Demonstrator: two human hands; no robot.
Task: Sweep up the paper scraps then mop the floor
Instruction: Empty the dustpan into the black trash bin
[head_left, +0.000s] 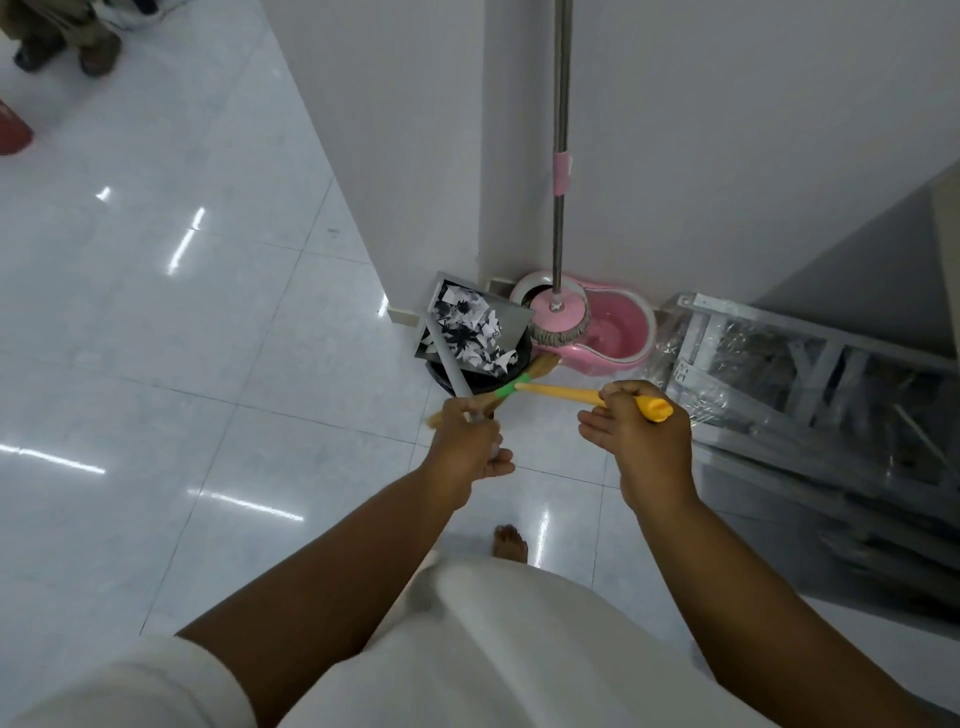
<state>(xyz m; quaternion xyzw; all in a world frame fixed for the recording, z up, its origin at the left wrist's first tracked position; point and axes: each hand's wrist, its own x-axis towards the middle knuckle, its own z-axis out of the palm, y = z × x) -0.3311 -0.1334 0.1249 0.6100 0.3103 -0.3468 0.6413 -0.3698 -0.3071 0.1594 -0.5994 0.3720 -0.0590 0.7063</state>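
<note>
Left grip (467, 447) clamps the dustpan (511, 325) handle; right grip (644, 436) clamps the broom (561, 393) handle. Paper scraps (467, 327) lie in the dustpan ahead of the left grip.

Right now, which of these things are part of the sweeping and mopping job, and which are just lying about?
Part of the job: dustpan gripped by the left hand; paper scraps in it; broom held by the right hand; black bin; mop; pink bucket.

Just lying about: plastic-wrapped metal frame; red object; another person's shoes.
</note>
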